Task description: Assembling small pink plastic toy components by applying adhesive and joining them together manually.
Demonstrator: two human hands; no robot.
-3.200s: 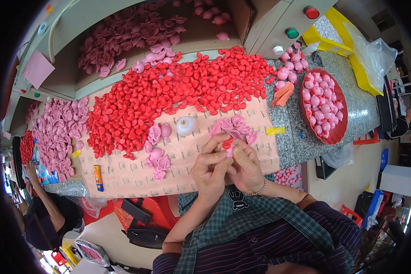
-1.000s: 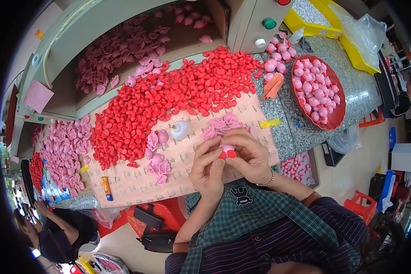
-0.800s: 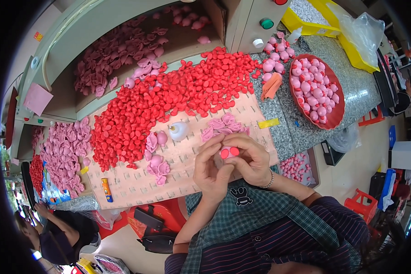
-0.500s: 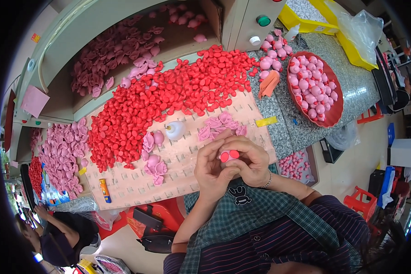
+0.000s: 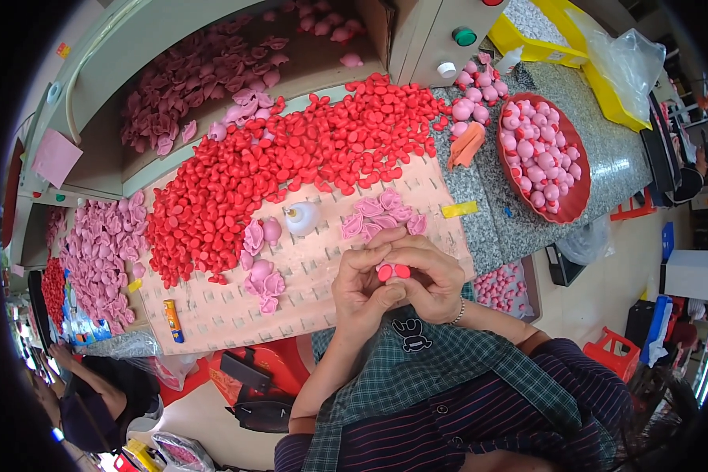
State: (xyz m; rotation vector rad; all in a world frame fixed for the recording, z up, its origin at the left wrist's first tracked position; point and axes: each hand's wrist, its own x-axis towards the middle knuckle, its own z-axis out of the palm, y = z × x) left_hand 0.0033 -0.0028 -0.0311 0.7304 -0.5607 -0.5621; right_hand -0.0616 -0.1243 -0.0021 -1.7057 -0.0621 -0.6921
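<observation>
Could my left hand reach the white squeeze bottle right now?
Likely yes: only bare mat shows between your left hand and the squeeze bottle, though that hand is helping hold a small pink-and-red piece.

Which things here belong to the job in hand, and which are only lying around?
Likely in the job:
pink piece with red ovals, in the fingers
red bean-shaped pieces
pink petal-like pieces
white squeeze bottle

Probably lying around:
orange-blue tube
black bag

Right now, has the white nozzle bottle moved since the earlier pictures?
No. Against the yellow tape strip on the mat, the white bottle keeps its place; the whole view shifted with the head camera.
</observation>
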